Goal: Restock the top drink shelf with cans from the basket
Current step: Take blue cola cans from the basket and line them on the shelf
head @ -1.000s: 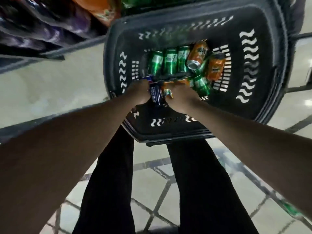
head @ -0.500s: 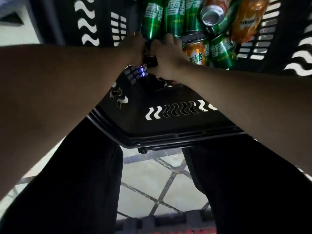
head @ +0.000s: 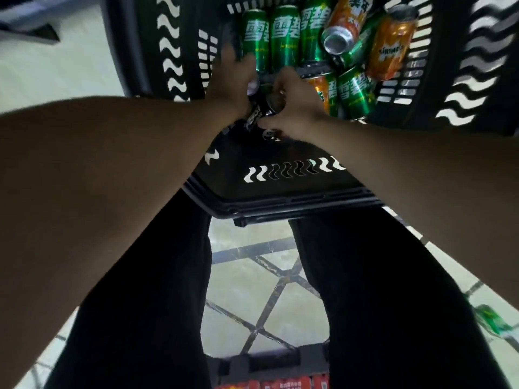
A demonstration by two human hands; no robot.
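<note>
We have both hands down in the black basket, working at its near end. Our left hand is curled around a dark can, and our right hand closes on something beside it: a second dark can top peeks out under the wrist, though we cannot tell whether the fingers really hold it or only rest against it.

To do this step well, we judge that we should settle each grip round the middle of a can's body before lifting, since the cans are smooth and crowded. We should lift straight up, clear of the basket wall, and avoid dragging against the neighbours, which could roll. The top shelf is out of view here, so we will need to raise our gaze before placing anything.

The basket holds a fair number of cans yet. Three green cans lie side by side at the far end. Right of them an orange can lies tilted across the pile with its silver end towards us, and another orange can leans by the right wall. Nearer us, two more green cans lie beside our right hand. The task looks far from finished.
</note>
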